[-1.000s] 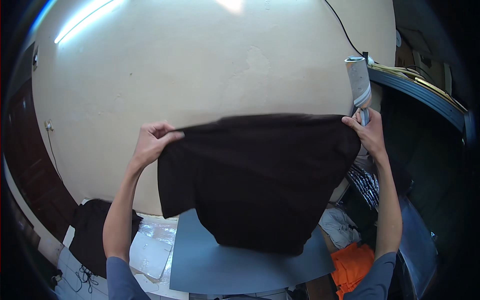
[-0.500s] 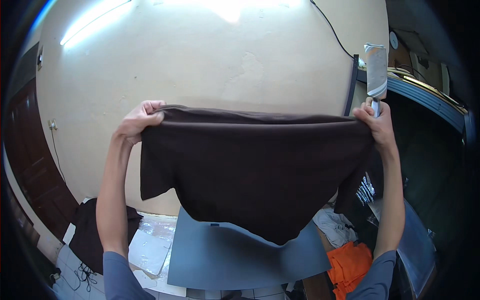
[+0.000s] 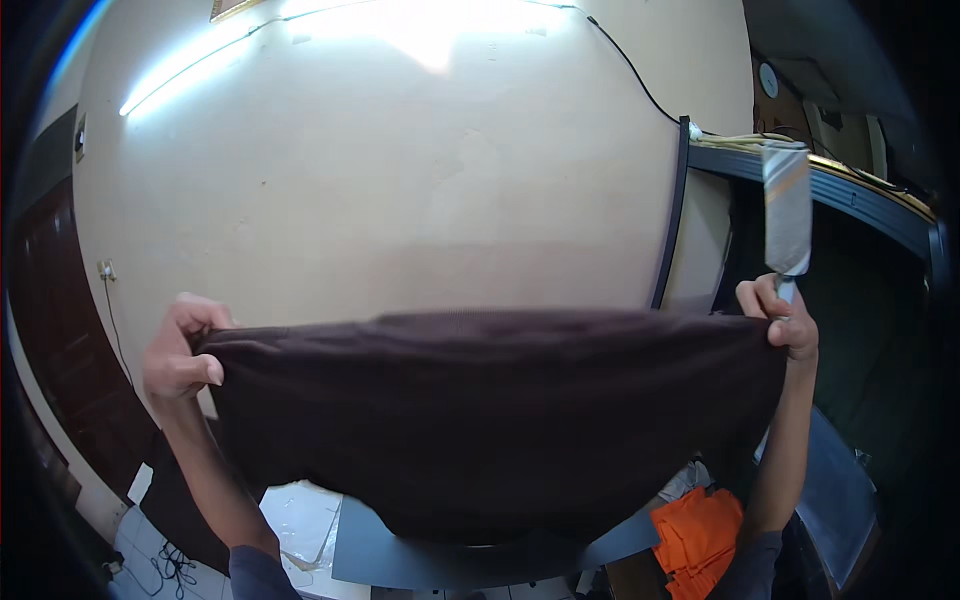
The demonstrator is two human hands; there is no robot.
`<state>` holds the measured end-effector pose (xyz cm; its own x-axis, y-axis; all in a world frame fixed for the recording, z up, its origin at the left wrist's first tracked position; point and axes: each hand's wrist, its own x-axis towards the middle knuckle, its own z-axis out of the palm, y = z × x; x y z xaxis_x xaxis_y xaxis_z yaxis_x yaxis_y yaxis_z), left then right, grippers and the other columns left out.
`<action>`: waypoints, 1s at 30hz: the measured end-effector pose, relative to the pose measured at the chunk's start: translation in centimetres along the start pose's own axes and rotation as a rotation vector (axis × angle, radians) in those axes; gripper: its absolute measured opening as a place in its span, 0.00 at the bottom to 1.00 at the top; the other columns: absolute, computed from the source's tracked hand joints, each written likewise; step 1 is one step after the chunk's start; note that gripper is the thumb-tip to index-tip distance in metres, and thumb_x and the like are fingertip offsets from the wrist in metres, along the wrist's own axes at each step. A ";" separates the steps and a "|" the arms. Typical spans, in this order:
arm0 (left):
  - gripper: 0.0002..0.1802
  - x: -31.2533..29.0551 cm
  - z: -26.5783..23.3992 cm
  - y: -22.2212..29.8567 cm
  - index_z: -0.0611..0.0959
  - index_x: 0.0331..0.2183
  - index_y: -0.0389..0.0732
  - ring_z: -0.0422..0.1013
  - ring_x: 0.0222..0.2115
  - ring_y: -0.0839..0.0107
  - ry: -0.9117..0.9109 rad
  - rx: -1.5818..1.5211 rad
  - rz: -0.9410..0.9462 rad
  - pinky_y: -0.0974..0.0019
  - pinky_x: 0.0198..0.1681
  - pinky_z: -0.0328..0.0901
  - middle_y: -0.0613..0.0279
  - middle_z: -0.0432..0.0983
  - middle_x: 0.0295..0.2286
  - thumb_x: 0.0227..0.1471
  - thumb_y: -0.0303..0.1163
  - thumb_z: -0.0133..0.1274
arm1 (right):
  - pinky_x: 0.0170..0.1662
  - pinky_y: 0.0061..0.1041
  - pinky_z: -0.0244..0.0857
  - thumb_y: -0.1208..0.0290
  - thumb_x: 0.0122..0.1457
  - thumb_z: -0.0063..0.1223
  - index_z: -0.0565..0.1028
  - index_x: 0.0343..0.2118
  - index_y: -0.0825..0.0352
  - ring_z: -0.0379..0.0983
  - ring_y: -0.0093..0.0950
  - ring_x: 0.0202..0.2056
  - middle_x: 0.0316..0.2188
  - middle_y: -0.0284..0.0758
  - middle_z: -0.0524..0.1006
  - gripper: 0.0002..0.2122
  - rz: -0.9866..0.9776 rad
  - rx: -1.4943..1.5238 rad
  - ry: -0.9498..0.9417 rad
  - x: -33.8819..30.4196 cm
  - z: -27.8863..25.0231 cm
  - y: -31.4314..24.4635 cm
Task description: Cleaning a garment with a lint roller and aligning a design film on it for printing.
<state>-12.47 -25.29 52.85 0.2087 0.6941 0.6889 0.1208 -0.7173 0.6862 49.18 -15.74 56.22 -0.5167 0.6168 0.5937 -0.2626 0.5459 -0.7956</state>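
Observation:
A dark brown T-shirt [image 3: 490,430] hangs stretched between my two hands, its upper edge nearly level and slightly blurred. My left hand [image 3: 183,350] is closed on the left upper corner of the cloth, thumb in front. At the right upper corner, my right hand [image 3: 785,315] pinches the fabric and also grips the handle of a lint roller [image 3: 787,212]. The roller's pale grey cylinder points upward above that hand. Behind and below the T-shirt is a grey-blue board or tabletop [image 3: 365,555], mostly hidden by the cloth.
Folded orange cloth [image 3: 697,540] lies at lower right, beside grey cloth [image 3: 685,480]. White sheets in clear plastic [image 3: 300,525] lie at lower left, near dark cloth [image 3: 180,500]. A metal shelf frame [image 3: 673,220] stands at right; a cable [image 3: 172,568] is coiled on the floor.
Both hands have come down and farther apart, pulling the T-shirt's upper edge lower and wider. The lint roller has moved down and right with my right hand.

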 end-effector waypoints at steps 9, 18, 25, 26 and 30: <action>0.16 4.7 2.7 -6.5 0.84 0.29 0.36 0.70 0.25 0.81 0.141 0.655 -0.394 0.73 0.30 0.66 0.70 0.76 0.21 0.40 0.34 0.74 | 0.32 0.20 0.59 0.76 0.45 0.75 0.66 0.18 0.61 0.65 0.14 0.26 0.21 0.22 0.70 0.20 0.224 -0.679 0.193 3.5 -1.7 8.1; 0.30 -4.6 10.5 -33.7 0.81 0.50 0.34 0.67 0.56 0.43 0.268 1.260 -0.744 0.42 0.62 0.56 0.38 0.74 0.49 0.46 0.37 0.68 | 0.54 0.44 0.65 0.73 0.49 0.65 0.81 0.33 0.72 0.70 0.48 0.48 0.41 0.49 0.74 0.10 0.333 -1.532 0.207 -0.2 2.8 37.5; 0.52 -26.0 24.8 -44.6 0.61 0.68 0.40 0.43 0.68 0.32 -0.076 1.178 -0.509 0.24 0.66 0.29 0.32 0.50 0.66 0.56 0.68 0.48 | 0.62 0.53 0.58 0.57 0.56 0.66 0.81 0.37 0.77 0.68 0.54 0.57 0.54 0.58 0.71 0.21 0.721 -1.145 -0.017 -16.0 14.8 53.2; 0.52 -26.6 25.0 -44.2 0.61 0.68 0.40 0.43 0.68 0.32 -0.092 1.177 -0.521 0.24 0.66 0.29 0.32 0.50 0.66 0.56 0.68 0.48 | 0.64 0.53 0.55 0.57 0.57 0.65 0.81 0.38 0.77 0.64 0.54 0.61 0.58 0.59 0.68 0.22 0.670 -1.197 -0.030 -17.9 15.5 53.7; 0.53 -28.2 25.3 -41.1 0.62 0.67 0.39 0.44 0.68 0.35 -0.109 1.161 -0.582 0.24 0.66 0.29 0.32 0.51 0.65 0.55 0.69 0.49 | 0.69 0.52 0.48 0.60 0.58 0.64 0.80 0.39 0.79 0.56 0.53 0.67 0.64 0.59 0.63 0.21 0.621 -1.180 0.032 -21.4 15.6 54.0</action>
<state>1.20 -16.89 -0.61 -0.0871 0.9497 0.3008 0.9714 0.0140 0.2369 33.34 -8.29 -1.37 -0.2697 0.9444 0.1883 0.8745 0.3221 -0.3627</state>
